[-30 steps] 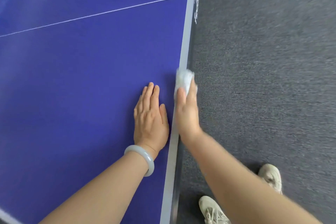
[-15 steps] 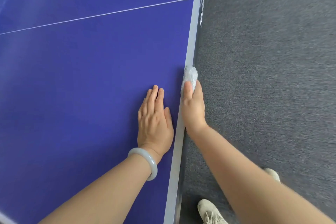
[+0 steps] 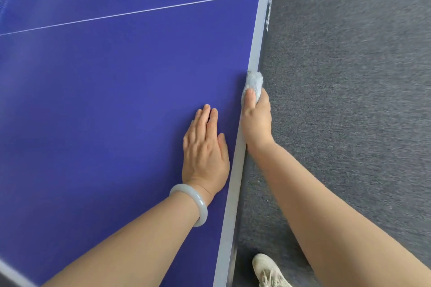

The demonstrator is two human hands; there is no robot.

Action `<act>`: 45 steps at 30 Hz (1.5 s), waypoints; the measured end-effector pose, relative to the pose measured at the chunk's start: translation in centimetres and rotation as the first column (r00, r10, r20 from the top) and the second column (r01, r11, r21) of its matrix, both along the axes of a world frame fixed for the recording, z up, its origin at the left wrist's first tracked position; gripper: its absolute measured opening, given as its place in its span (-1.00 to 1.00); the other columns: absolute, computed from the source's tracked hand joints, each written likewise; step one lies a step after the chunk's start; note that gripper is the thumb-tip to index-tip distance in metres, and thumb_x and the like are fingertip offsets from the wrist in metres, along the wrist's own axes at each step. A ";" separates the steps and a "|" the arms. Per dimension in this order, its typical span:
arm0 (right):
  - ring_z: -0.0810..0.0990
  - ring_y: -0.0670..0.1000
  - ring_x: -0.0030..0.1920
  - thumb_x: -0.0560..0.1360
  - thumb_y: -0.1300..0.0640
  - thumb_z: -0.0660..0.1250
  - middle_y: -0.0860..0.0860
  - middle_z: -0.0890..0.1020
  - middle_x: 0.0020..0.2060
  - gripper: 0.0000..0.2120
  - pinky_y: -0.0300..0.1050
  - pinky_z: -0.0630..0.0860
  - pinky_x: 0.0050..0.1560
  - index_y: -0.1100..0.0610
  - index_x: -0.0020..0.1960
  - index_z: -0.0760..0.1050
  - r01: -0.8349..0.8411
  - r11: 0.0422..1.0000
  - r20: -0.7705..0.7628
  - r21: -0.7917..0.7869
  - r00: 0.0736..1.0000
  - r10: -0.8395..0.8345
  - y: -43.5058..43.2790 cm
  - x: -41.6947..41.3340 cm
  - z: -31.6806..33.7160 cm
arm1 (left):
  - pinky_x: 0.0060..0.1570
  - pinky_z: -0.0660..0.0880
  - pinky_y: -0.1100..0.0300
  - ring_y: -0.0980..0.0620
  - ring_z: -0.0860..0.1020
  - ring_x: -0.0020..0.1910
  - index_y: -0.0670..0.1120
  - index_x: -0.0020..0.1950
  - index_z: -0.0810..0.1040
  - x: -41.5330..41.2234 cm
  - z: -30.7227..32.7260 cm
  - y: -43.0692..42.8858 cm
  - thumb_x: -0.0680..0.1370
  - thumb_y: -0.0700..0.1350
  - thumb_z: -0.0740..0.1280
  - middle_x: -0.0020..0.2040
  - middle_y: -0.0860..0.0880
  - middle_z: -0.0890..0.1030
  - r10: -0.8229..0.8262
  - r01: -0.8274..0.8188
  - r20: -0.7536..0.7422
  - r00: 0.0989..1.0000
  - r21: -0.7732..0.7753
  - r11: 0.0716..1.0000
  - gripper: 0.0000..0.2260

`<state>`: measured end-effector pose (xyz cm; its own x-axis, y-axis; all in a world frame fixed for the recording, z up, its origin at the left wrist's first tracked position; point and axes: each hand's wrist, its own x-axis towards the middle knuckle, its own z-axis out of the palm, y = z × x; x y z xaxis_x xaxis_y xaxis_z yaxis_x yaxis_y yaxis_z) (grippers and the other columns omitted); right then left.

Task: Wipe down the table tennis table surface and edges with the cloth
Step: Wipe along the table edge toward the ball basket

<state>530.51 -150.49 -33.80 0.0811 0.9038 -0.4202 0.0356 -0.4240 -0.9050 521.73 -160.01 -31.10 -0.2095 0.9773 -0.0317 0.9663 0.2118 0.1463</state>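
Grey carpet point(image 3: 349, 100) and a pale shoe point(image 3: 268, 270) border the table point(image 3: 116, 100); right hand point(image 3: 256, 121) grips cloth point(image 3: 254, 82), left hand point(image 3: 205, 151) flat.

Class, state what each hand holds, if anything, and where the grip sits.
The right hand holds the cloth by its near end, thumb on top, at the table edge. The left hand holds nothing, resting flat.

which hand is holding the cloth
The right hand grips the cloth against the table edge; the left hand, with the bracelet, lies flat on the blue top, empty.
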 end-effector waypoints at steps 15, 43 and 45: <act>0.35 0.14 0.40 0.68 -0.04 0.05 0.17 0.35 0.42 -0.51 0.05 0.28 0.41 0.15 0.55 0.16 -0.041 0.999 0.023 -0.005 0.999 0.041 -1.1 0.4 0.7 | 0.51 0.03 0.10 0.04 0.02 0.59 -0.07 0.59 0.13 0.0 0.0 0.1 0.64 -0.06 0.00 0.61 0.00 0.09 0.003 -0.004 0.022 1.000 0.006 1.000 -0.51; 0.37 0.21 0.38 0.66 -0.16 -0.03 0.12 0.17 0.48 -0.40 0.16 0.33 0.36 0.07 0.61 -0.05 -0.244 0.969 0.023 -0.047 0.969 0.245 2.5 1.9 1.0 | 0.22 0.35 0.00 -0.14 0.45 0.27 -0.16 0.24 0.54 0.3 3.1 6.5 0.60 -0.20 0.25 0.31 -0.09 0.50 -0.113 0.115 -0.101 0.988 0.021 0.993 -0.77; 0.37 0.20 0.38 0.66 -0.16 -0.02 0.12 0.17 0.49 -0.40 0.14 0.34 0.34 0.06 0.61 -0.05 -0.247 0.968 0.024 -0.043 0.968 0.248 2.4 1.7 1.1 | 0.38 0.23 0.02 -0.07 0.30 0.45 -0.15 0.38 0.46 0.3 3.1 10.0 0.64 -0.15 0.20 0.48 -0.08 0.35 -0.132 0.134 -0.070 0.989 0.025 0.991 -0.69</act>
<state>532.23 -148.10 -32.69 -0.1299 0.8800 -0.4569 0.1701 -0.4342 -0.8846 522.02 -150.06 -27.95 -0.0787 0.9969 0.0079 0.9935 0.0778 0.0832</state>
